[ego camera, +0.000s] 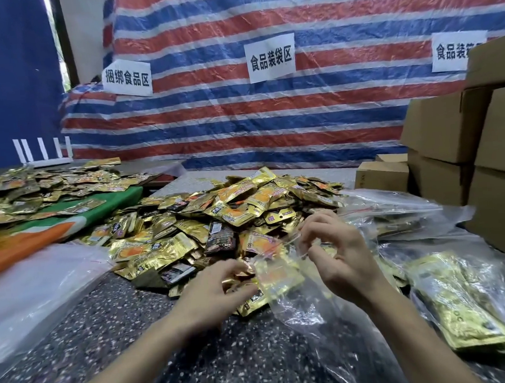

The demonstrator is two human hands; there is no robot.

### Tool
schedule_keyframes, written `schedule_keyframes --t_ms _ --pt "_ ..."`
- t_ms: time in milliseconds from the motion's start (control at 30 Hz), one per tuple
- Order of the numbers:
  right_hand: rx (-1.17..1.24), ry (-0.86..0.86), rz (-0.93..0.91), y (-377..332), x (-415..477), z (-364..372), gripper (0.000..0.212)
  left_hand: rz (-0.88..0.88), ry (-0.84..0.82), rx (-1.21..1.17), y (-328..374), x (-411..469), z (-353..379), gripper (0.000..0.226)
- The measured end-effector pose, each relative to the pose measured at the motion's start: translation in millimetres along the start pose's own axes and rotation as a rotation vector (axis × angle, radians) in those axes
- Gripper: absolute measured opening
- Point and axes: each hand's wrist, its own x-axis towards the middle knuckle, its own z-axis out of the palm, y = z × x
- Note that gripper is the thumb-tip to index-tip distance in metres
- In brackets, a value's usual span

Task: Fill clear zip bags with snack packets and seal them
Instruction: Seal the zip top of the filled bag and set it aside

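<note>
Left grip (217, 289) pinches packets (277, 281), right grip (336, 254) the blurred clear bag (301, 313).

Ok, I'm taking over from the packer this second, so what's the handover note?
Left hand pinches gold packets at the mouth of the clear zip bag; right hand pinches that mouth open.
Packet pile lies just beyond the hands.
Done: a filled bag lies at right.
Left: finish filling this bag, seal it, then take from the empty bags at left.

Gold packets (240, 210) on speckled grey table (135, 334) — tarp (270, 115) striped red, blue, white.
</note>
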Motion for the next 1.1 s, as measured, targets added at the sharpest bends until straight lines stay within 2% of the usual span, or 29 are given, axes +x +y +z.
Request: schedule_keyframes --t_ms 100,300,367,433,500,600,733,833,900,1000,1100 --pt "-0.017 0.038 -0.009 1 1 1 0.015 0.047 -0.012 0.316 -7 -2 18 0.077" --pt "-0.015 0.045 -0.038 1 -1 0 0.014 0.052 0.051 0.296 14 -6 20 0.058" --pt "-0.013 0.051 -0.035 2 -1 -1 0.014 0.042 0.087 0.153 18 -7 17 0.037" --pt "-0.018 0.063 -0.040 2 0 -2 0.015 0.017 0.176 -0.086 18 -6 10 0.016" --pt "-0.017 0.069 -0.040 1 1 -1 0.016 -0.019 0.293 -0.189 17 -4 -2 0.014" --pt "-0.014 0.072 -0.039 0 1 0 0.016 -0.109 0.327 -0.286 13 -2 -19 0.016" --pt "-0.033 0.082 -0.069 0 2 2 0.016 -0.184 0.405 -0.493 18 -4 -43 0.006" --pt "-0.039 0.079 -0.078 -1 1 3 0.016 -0.223 0.423 -0.802 30 -10 -67 0.023" --pt "-0.042 0.072 -0.078 -1 1 3 0.017 -0.196 0.400 -0.910 39 -17 -84 0.038" --pt "-0.039 0.055 -0.071 -3 0 4 0.017 -0.123 0.354 -0.882 52 -27 -103 0.049" --pt "-0.029 0.044 -0.069 -7 0 6 0.017 -0.078 0.350 -0.714 65 -34 -110 0.050"
